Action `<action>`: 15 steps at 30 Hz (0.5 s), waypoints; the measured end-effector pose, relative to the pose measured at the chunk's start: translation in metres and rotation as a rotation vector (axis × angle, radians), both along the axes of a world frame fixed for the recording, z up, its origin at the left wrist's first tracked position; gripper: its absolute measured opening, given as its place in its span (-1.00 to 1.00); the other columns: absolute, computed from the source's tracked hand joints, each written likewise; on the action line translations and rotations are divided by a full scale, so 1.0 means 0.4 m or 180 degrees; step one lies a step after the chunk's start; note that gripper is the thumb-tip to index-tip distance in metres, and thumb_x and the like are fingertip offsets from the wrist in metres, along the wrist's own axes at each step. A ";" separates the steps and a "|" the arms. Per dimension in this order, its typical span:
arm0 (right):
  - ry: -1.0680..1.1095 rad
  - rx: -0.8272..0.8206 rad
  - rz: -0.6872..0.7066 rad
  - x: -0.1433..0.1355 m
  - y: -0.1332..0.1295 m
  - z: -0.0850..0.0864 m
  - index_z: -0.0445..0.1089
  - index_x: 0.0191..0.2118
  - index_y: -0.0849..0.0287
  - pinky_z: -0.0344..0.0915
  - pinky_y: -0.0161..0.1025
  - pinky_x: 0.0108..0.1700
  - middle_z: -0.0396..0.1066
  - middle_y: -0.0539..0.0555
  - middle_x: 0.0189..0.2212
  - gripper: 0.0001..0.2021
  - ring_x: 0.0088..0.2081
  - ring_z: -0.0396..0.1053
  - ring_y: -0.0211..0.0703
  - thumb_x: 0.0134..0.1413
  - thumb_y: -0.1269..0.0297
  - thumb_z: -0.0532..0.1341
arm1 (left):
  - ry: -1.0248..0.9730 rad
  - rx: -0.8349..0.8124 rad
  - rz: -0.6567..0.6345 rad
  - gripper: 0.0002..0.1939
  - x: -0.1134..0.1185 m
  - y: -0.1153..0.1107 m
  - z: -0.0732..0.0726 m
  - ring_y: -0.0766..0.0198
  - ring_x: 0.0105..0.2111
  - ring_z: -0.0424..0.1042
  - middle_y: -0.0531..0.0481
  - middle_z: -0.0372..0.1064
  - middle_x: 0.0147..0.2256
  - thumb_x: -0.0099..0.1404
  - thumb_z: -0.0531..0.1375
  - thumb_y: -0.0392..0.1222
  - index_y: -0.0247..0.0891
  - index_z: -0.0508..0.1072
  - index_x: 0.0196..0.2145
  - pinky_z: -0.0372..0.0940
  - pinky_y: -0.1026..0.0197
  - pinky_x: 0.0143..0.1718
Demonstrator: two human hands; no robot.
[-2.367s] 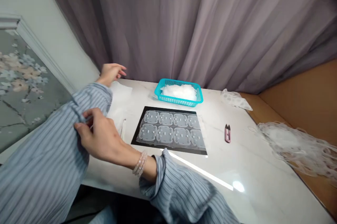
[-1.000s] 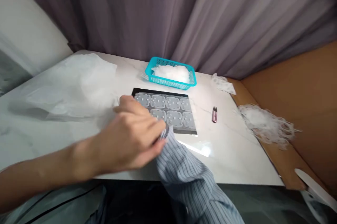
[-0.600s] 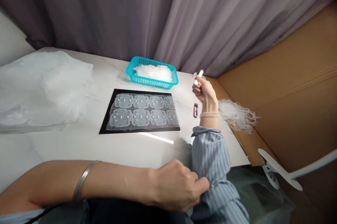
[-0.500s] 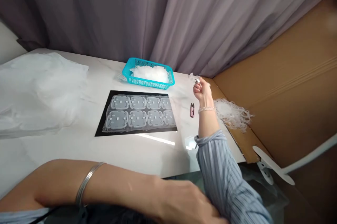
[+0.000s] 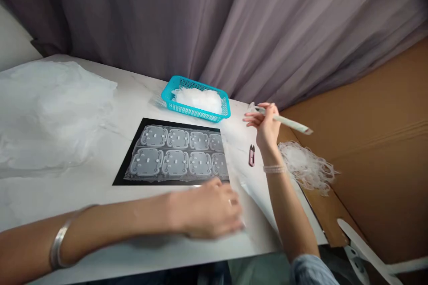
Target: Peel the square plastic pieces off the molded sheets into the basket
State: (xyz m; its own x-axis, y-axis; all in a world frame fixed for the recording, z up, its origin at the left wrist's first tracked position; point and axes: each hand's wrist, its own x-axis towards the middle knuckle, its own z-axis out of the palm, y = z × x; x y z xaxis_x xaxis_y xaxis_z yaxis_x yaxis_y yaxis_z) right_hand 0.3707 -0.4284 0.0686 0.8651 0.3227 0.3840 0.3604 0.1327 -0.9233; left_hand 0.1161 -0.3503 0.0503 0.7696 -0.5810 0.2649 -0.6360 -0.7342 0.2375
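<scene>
My right hand (image 5: 266,126) is raised over the far right of the table and grips a slim pale stick (image 5: 292,124), pen-like with a small reddish mark at its end. Some of its fingers are stretched out. Behind those fingertips shows a bit of clear, crumpled plastic (image 5: 251,107). My left hand (image 5: 214,209), palm down and blurred, is by the front right corner of a black sheet (image 5: 129,160); its fingers are bent and partly hidden. On that sheet lies a clear plastic panel (image 5: 175,162) with several rounded-square shapes. Pink thread snips (image 5: 252,155) rest below my right hand.
A turquoise basket (image 5: 197,114) filled with white, fluffy-looking material (image 5: 199,100) stands at the back. Translucent plastic (image 5: 50,115) is heaped at the left. Clear stringy strips (image 5: 306,164) lie right of my right wrist, beside a cardboard wall (image 5: 377,142). A grey curtain (image 5: 150,22) hangs behind.
My left hand has moved from beside my right sleeve up onto the table's front area. My right hand has turned, showing the pale stick. The right sleeve now sits nearer the elbow.
</scene>
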 end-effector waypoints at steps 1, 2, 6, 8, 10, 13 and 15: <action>-0.0184 -0.0534 0.0109 -0.036 -0.001 -0.018 0.21 -0.21 0.06 0.31 -0.31 -0.47 0.48 0.03 -0.44 -0.62 -0.50 0.44 -0.21 0.29 -0.15 -0.07 | 0.0105 0.0089 0.0548 -0.70 0.027 0.056 -0.004 0.16 -0.19 0.46 -0.09 0.50 -0.22 0.43 0.00 -0.06 -0.20 0.47 -0.26 0.35 0.08 -0.14; -0.0399 -0.1152 0.0175 -0.065 -0.004 -0.037 0.23 -0.27 0.08 0.32 -0.28 -0.40 0.49 0.06 -0.40 -0.60 -0.43 0.46 -0.19 0.30 -0.14 -0.08 | 0.0128 0.0259 0.1105 -0.73 0.051 0.114 -0.008 0.13 -0.16 0.44 -0.12 0.49 -0.20 0.43 0.00 -0.13 -0.23 0.46 -0.25 0.32 0.08 -0.13; -0.0954 -0.2696 -0.0102 -0.100 -0.027 -0.110 0.15 -0.48 0.09 0.20 -0.25 -0.34 0.42 0.04 -0.48 -0.65 -0.43 0.35 -0.15 0.22 -0.03 0.09 | 0.0147 0.0606 0.2625 -0.68 0.097 0.315 -0.039 -0.04 -0.11 0.41 -0.29 0.43 -0.15 0.43 -0.11 -0.26 -0.37 0.42 -0.14 0.28 -0.01 -0.17; -0.0955 -0.2803 -0.0191 -0.086 -0.036 -0.136 0.10 -0.52 0.07 0.15 -0.24 -0.36 0.36 -0.01 -0.55 -0.69 -0.49 0.28 -0.16 0.12 0.07 0.16 | 0.0199 0.0678 0.2986 -0.69 0.092 0.380 -0.062 -0.12 -0.12 0.41 -0.34 0.43 -0.18 0.41 -0.08 -0.23 -0.40 0.41 -0.13 0.28 -0.04 -0.23; -0.0941 -0.2923 -0.0155 -0.071 -0.042 -0.154 0.08 -0.53 0.06 0.13 -0.25 -0.37 0.36 -0.03 -0.57 -0.73 -0.51 0.26 -0.17 0.05 0.16 0.18 | 0.0276 0.0742 0.3247 -0.70 0.078 0.423 -0.087 -0.17 -0.11 0.40 -0.34 0.42 -0.17 0.40 -0.04 -0.18 -0.38 0.40 -0.12 0.28 -0.04 -0.26; -0.0875 -0.3063 -0.0037 -0.065 -0.046 -0.172 0.07 -0.54 0.06 0.11 -0.25 -0.40 0.36 -0.05 -0.59 -0.75 -0.54 0.23 -0.18 -0.01 0.23 0.19 | 0.0414 0.0724 0.3493 -0.68 0.054 0.465 -0.119 -0.18 -0.06 0.37 -0.30 0.41 -0.13 0.39 -0.01 -0.06 -0.33 0.39 -0.13 0.27 -0.07 -0.21; -0.0841 -0.3087 0.0003 -0.068 -0.043 -0.180 0.05 -0.54 0.06 0.09 -0.25 -0.41 0.37 -0.04 -0.59 -0.75 -0.55 0.21 -0.19 -0.02 0.24 0.19 | 0.0532 0.0551 0.3512 -0.69 0.039 0.491 -0.135 -0.14 -0.06 0.37 -0.24 0.43 -0.17 0.38 0.00 -0.01 -0.28 0.38 -0.20 0.26 -0.07 -0.17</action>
